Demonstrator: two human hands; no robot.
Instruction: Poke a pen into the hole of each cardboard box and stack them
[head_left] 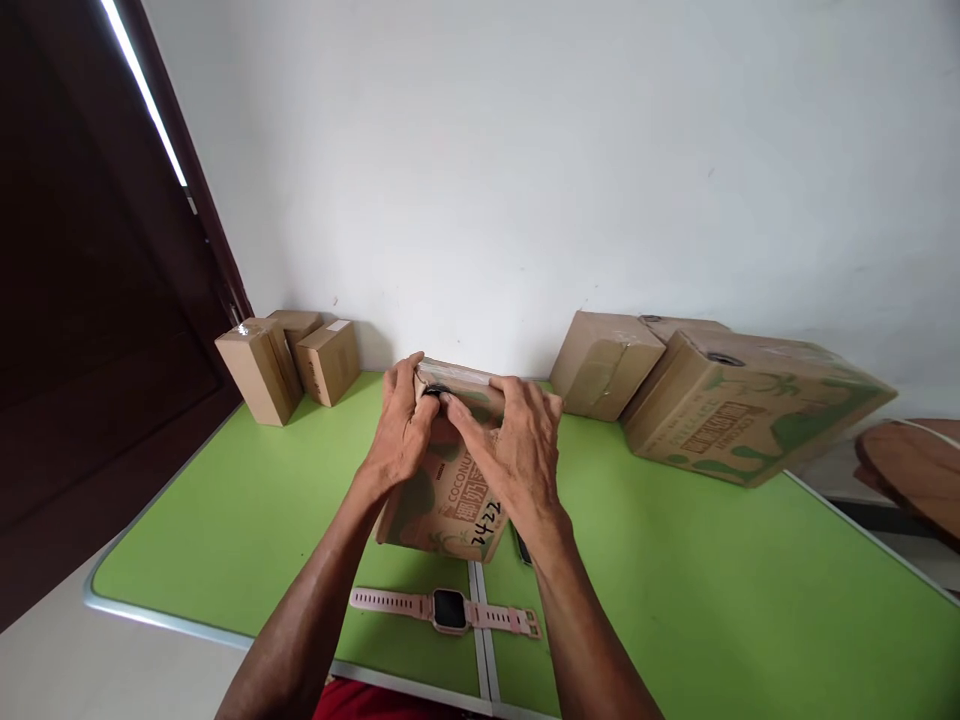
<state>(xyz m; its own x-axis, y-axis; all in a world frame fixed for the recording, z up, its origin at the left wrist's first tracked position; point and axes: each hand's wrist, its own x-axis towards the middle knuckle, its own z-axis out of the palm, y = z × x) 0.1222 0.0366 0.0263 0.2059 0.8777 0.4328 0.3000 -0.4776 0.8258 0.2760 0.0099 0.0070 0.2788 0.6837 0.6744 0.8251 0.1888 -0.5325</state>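
A brown cardboard box [442, 490] with green print, the word COCONUT and handwritten digits is tilted up between my hands at the middle of the table. My left hand [405, 425] grips its upper left edge, thumb at a dark oval hole. My right hand [521, 440] holds the upper right edge, its thumb reaching to the same hole. Nearer to me lies a pink smartwatch [450, 610], strap spread flat, face up. A dark object [521, 545], mostly hidden, shows beside my right wrist.
Several small cardboard boxes [330, 362] stand at the back left of the green table [225, 520]. At the back right are a plain carton [607, 365] and a large printed carton [750, 410]. A white wall [525, 180] rises behind; a brown round seat [915, 465] is at right.
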